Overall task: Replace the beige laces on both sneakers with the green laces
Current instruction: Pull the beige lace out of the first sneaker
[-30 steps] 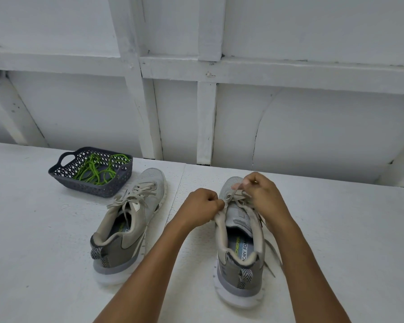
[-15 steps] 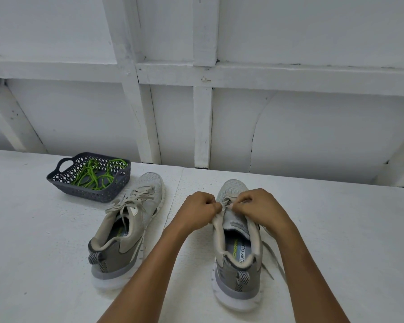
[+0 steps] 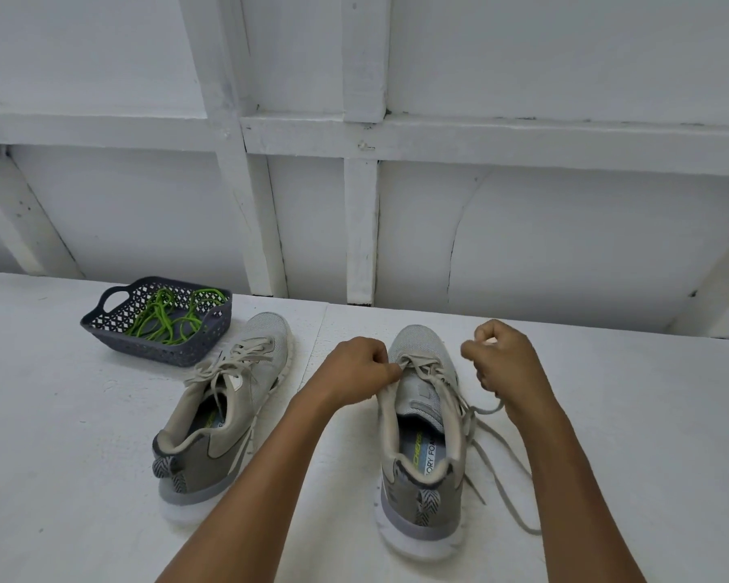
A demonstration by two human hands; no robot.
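Note:
Two grey sneakers stand on the white table, heels toward me. The right sneaker [image 3: 421, 456] has its beige lace [image 3: 487, 452] loosened, with loose ends trailing off its right side. My left hand [image 3: 356, 372] grips the left edge of this shoe's collar by the eyelets. My right hand [image 3: 503, 359] is raised to the shoe's right and pinches a stretch of the beige lace pulled out sideways. The left sneaker [image 3: 224, 410] is still laced in beige and nobody touches it. The green laces [image 3: 165, 319] lie tangled in a dark basket [image 3: 211, 338].
The basket stands at the back left of the table, just behind the left sneaker's toe. A white panelled wall [image 3: 522, 229] rises right behind the table's far edge. Bare table surface [image 3: 649, 414] stretches to the right of the right sneaker.
My right hand has moved from the middle of the right sneaker's lacing out to the right and up, drawing beige lace with it. My left hand has stayed on the shoe's left edge.

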